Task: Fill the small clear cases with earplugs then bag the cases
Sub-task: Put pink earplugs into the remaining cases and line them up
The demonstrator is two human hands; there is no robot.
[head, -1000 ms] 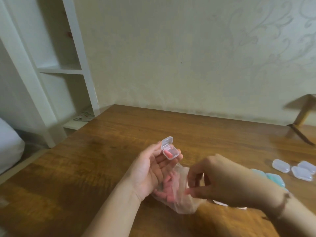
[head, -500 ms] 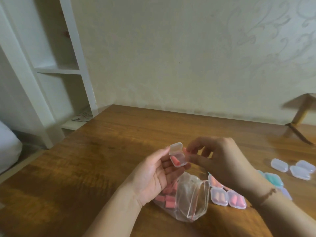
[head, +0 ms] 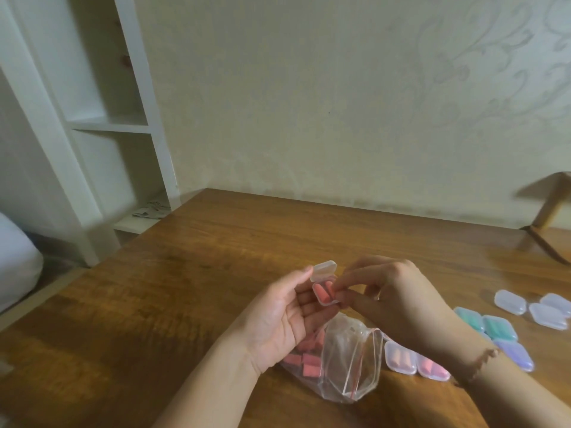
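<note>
My left hand [head: 278,322] lies palm up above the wooden table [head: 191,291] and holds a small clear case [head: 324,284] on its fingertips, lid tipped up. Pink earplugs lie in the case's bottom half. My right hand [head: 392,298] pinches a pink earplug [head: 330,285] at the case's right edge, thumb and forefinger together. Below the hands a clear zip bag [head: 343,362] lies open on the table with several loose pink earplugs [head: 304,358] inside.
Filled cases lie to the right: two pink ones [head: 414,359] beside the bag, teal ones [head: 488,324] and a lilac one [head: 516,355] further out. Three empty clear cases [head: 537,307] sit near the right edge. A white shelf [head: 102,125] stands at the left.
My right hand rose out of the zip bag with an earplug and came to the open case in my left hand. The bag has sagged open on the table.
</note>
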